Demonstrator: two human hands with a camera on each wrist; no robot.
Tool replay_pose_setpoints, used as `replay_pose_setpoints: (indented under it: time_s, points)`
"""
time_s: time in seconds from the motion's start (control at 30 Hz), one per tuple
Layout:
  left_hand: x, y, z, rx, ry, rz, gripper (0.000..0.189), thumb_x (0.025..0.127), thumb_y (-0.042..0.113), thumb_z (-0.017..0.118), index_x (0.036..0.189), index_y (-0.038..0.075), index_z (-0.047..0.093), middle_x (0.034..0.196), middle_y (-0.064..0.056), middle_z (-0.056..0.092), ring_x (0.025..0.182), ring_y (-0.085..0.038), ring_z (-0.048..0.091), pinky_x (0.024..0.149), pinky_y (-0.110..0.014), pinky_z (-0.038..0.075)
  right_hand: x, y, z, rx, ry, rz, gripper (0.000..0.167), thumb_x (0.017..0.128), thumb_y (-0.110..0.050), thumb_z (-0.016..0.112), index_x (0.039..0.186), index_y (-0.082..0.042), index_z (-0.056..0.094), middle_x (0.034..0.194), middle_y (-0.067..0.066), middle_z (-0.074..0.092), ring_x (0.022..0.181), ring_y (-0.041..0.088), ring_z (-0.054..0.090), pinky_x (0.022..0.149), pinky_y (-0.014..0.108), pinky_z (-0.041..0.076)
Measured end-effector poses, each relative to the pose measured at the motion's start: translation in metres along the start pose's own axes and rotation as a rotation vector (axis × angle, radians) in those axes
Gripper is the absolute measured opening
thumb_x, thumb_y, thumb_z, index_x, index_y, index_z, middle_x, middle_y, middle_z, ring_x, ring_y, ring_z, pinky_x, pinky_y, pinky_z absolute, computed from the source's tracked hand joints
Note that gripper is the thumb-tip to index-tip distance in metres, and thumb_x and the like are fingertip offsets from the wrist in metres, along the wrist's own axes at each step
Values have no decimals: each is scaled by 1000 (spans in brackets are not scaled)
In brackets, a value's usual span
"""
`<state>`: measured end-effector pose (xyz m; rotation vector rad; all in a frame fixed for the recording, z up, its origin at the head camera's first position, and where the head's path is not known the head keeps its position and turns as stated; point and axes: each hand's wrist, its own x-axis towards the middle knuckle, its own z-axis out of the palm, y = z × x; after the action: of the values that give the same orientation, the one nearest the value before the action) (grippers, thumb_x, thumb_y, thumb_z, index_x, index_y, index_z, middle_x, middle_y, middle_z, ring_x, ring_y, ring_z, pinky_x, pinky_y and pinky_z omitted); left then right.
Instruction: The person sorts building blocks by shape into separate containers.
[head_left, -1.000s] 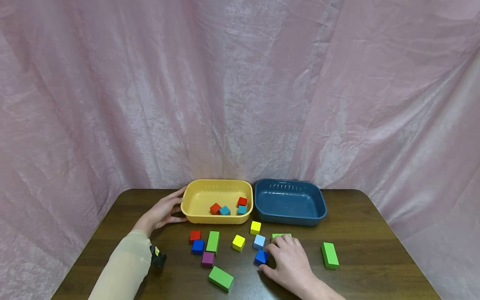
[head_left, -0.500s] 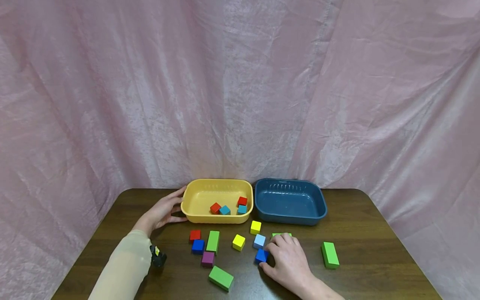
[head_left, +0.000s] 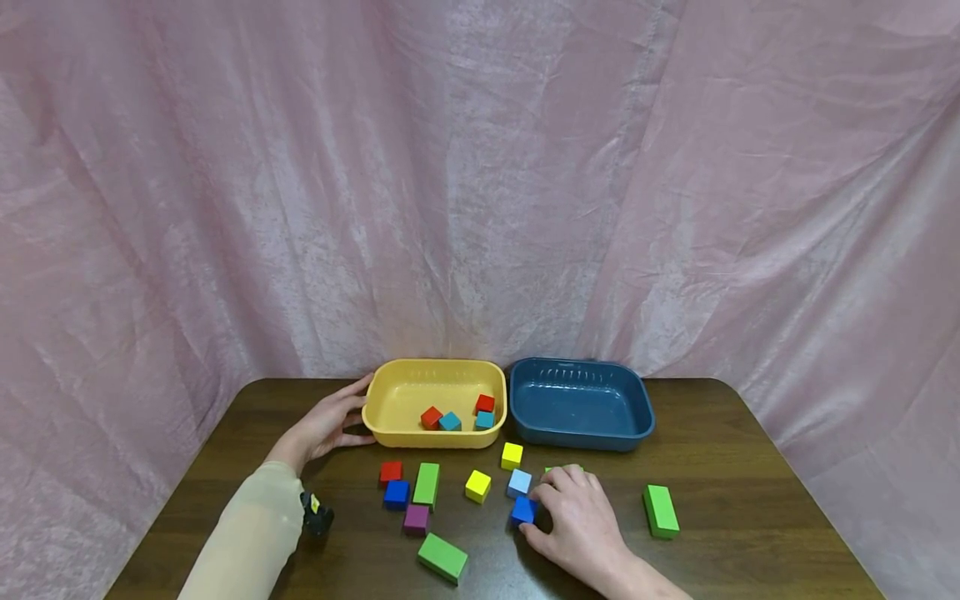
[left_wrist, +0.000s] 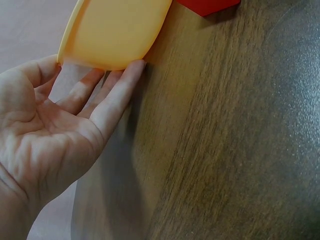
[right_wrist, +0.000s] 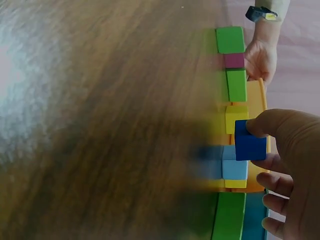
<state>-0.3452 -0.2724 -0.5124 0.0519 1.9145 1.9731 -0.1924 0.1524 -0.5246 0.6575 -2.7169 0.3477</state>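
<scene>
Head view: a dark wood-grain table [head_left: 735,483] is spread below a sheeny pink curtain [head_left: 480,183], and the yellow tray [head_left: 431,439] is set towards its back edge. Just right of the yellow tray, the blue tray [head_left: 577,437] is parked, the rims almost meeting. Wood is left showing along the yellow tray's left side, out to the rounded corner, while the ground in front of it is crowded: a red block [head_left: 391,472], a yellow block [head_left: 477,487] and a purple block [head_left: 416,520] are all seen there. And here's the blue block [head_left: 522,512], found in front of the yellow tray and off its right end, held by the right hand [head_left: 577,517].

Left wrist view: the yellow tray's end wall is touched by the left hand [left_wrist: 55,130], its fingers spread and slightly bent, the tray steadied rather than grasped.

Right wrist view: the blue block, a deep, plain-faced cube, is pinched between thumb and index finger, the other fingers loosely bent. Whether it is lifted off the wood cannot be told.
</scene>
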Motion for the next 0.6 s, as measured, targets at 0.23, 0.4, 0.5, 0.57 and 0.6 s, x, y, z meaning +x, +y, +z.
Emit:
replay_pose_setpoints:
  time_s: [0.23, 0.4, 0.5, 0.57, 0.6]
  points:
    - [1, -1, 0, 2, 7, 3, 62, 111, 23, 46, 165, 32, 18, 166, -15, 19, 128, -38, 52, 95, -59, 53, 2, 2, -8, 13, 48, 2, 34, 73, -49, 87, 93, -23, 76, 104, -6, 63, 99, 18, 52, 86, 43, 47]
    - [1, -1, 0, 6, 8, 5, 62, 111, 23, 46, 166, 31, 18, 166, -15, 20, 128, -38, 52, 95, -58, 53, 6, 2, -16, 39, 69, 23, 33, 73, -48, 88, 93, -24, 77, 102, -10, 61, 99, 16, 52, 86, 41, 47]
    - [0, -1, 0, 5, 8, 4, 62, 111, 22, 45, 166, 31, 17, 166, -16, 21, 129, -39, 51, 95, -59, 53, 9, 2, -20, 56, 87, 35, 32, 73, -47, 89, 93, -25, 77, 100, -11, 60, 99, 16, 51, 86, 40, 46]
    - [0, 0, 0, 4, 6, 3, 62, 111, 22, 45, 166, 30, 17, 165, -16, 21, 130, -39, 51, 95, -59, 53, 12, 2, -23, 65, 99, 44, 32, 73, -46, 89, 93, -24, 77, 100, -11, 60, 98, 16, 51, 87, 41, 46]
    - [0, 0, 1, 3, 5, 3, 62, 111, 22, 45, 166, 30, 17, 165, -16, 21, 130, -40, 51, 95, -59, 53, 13, 2, -24, 68, 104, 47, 32, 73, -46, 89, 92, -24, 77, 100, -10, 60, 98, 17, 51, 86, 40, 46]
